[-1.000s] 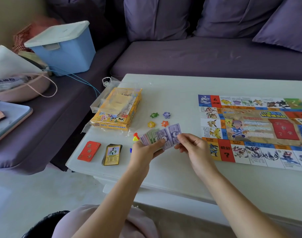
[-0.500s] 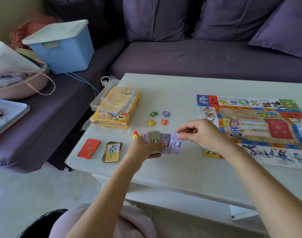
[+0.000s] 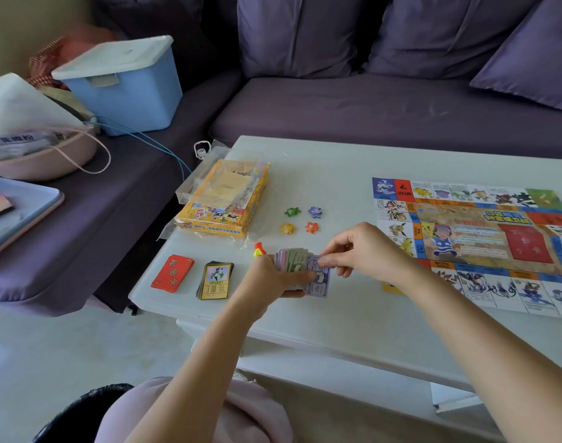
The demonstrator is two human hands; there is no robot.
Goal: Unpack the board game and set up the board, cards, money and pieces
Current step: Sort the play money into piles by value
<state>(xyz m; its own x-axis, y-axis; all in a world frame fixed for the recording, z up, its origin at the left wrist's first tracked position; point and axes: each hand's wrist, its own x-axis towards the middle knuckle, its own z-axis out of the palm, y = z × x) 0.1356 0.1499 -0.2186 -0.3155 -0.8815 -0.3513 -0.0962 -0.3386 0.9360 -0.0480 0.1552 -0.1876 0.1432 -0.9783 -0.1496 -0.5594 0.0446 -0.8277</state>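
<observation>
My left hand [image 3: 273, 276] grips a fanned stack of paper money [image 3: 300, 263] just above the white table [image 3: 353, 318]. My right hand [image 3: 359, 247] pinches the top purple note at the fan's right end. The game board [image 3: 477, 241] lies unfolded on the right, with a red card [image 3: 525, 244] on its centre. A red card pile [image 3: 172, 272] and a yellow-framed card deck [image 3: 216, 279] lie near the table's front left. Several star-shaped pieces sit in a cluster: green [image 3: 293, 211], purple [image 3: 315, 212], yellow [image 3: 287, 228], orange [image 3: 311, 227]. A small red and yellow piece [image 3: 259, 250] peeks out behind my left hand.
The yellow game box [image 3: 223, 199] in clear wrap sits at the table's left rear edge. A purple sofa [image 3: 369, 113] runs behind and to the left, bearing a blue lidded bin [image 3: 126, 84], a pink bag [image 3: 40, 155] and a tray [image 3: 20, 215].
My right hand left the notes, reached toward the board, and has come back to pinch the top purple note. The left hand kept the fan in about the same place.
</observation>
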